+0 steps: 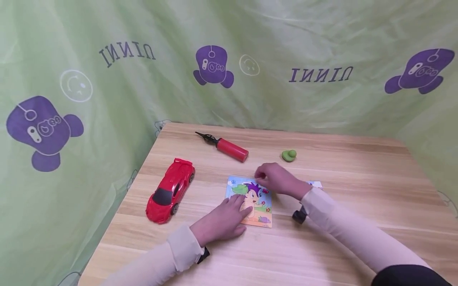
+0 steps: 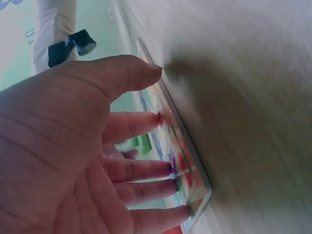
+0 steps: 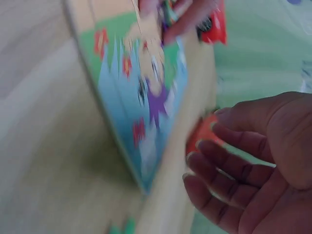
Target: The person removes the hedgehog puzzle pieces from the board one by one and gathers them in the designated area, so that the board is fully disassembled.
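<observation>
- As a person works at a wood-grain tabletop (image 1: 358, 171), the left hand (image 1: 222, 220) rests its fingers (image 2: 139, 169), spread apart and gripping nothing, on a cartoon picture board (image 1: 262, 210).
- Beside the board's far right corner, the right hand (image 1: 277, 178) curves loosely, thumb and forefinger close together; from where I stand, nothing shows in its grasp.
- Lying flat near the middle of the tabletop, the board could slide or turn, I judge, if the left hand pushed sideways rather than down.
- Thin lines cross the picture; should they mark separate pieces, a dragging fingertip might shift one.
- A printed scrap (image 1: 315, 184), partly hidden behind the right sleeve (image 1: 343, 222), looks likeliest to be swept aside, were that forearm to drop or swing.
- A red toy car (image 1: 171, 192) sits well apart, seemingly at little risk.
</observation>
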`<state>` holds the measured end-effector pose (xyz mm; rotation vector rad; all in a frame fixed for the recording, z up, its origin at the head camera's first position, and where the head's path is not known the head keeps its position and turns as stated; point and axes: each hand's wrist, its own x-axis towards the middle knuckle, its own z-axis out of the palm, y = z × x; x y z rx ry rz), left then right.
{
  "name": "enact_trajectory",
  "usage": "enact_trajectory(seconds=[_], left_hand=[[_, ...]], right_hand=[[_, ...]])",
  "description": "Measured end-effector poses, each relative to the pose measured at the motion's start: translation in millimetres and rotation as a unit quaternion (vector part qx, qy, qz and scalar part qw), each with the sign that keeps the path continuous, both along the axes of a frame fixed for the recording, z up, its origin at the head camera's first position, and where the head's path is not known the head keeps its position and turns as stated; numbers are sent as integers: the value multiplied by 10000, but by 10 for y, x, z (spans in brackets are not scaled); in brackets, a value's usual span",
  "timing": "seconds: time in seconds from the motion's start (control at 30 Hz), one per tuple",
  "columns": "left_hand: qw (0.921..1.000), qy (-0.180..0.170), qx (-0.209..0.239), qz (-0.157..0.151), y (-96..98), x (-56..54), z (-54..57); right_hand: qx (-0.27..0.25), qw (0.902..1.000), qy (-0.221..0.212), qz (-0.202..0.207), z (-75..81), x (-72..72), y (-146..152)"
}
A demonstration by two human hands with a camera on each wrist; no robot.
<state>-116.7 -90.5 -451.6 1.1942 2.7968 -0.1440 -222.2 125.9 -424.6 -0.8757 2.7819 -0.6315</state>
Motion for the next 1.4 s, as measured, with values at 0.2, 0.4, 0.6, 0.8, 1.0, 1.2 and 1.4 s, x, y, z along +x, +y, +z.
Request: enact_trajectory(seconds=[0.2, 0.4, 0.6, 0.8, 1.0, 1.2, 1.4], left_hand=[[9990, 291, 206, -280, -42, 1, -29], [9994, 195, 282, -21, -116, 9, -32], [9981, -60, 506, 341, -167, 4, -58], [9968, 654, 389, 228, -153, -60, -78], [9966, 809, 57, 130, -147, -106, -71], [9981, 520, 290, 172, -162, -123, -83], [9975, 633, 279, 141, -170, -123, -93]], right_hand=[[393, 9969, 284, 615, -189, -32, -432], [799, 9917, 731, 696, -225, -9, -651], [856, 9913, 884, 461, -247, 12, -728], [722, 9961, 501, 66, -304, -27, -748], [532, 9980, -307, -157, -243, -86, -756], [484, 9946, -844, -354, -193, -136, -763], [391, 9936, -996, -371, -209, -135, -766]])
